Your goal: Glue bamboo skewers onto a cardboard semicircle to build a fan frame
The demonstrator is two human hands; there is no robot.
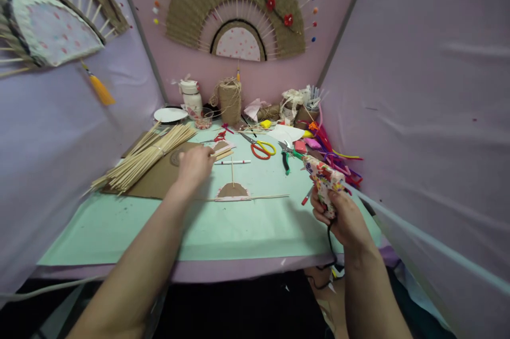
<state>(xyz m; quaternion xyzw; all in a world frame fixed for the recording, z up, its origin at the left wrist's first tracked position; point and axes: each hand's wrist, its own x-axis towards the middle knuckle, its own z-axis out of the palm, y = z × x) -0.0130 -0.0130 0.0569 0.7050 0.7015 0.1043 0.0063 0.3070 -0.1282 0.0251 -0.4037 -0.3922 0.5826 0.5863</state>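
Note:
My right hand point(343, 214) is wrapped round a flower-patterned hot glue gun point(324, 174), its nozzle pointing up and left above the table. My left hand point(195, 166) reaches over the cardboard with fingers drawn together at the left end of some short wooden sticks point(223, 154); what the fingertips pinch is hidden. Between the hands lies a brown cardboard half circle point(235, 189) with a pale trimmed edge. One short stick point(232, 169) stands out from its top middle, and a long thin stick point(271, 196) runs along its straight base.
A tied bundle of sticks point(153, 153) lies on a cardboard sheet point(139, 185) at left. Scissors point(261, 149), green-handled pliers point(286, 161) and a white marker point(235, 162) lie mid-table. Behind stand a white bottle point(192, 99) and a twine roll point(230, 102). Pipe cleaners point(338, 161) lie right.

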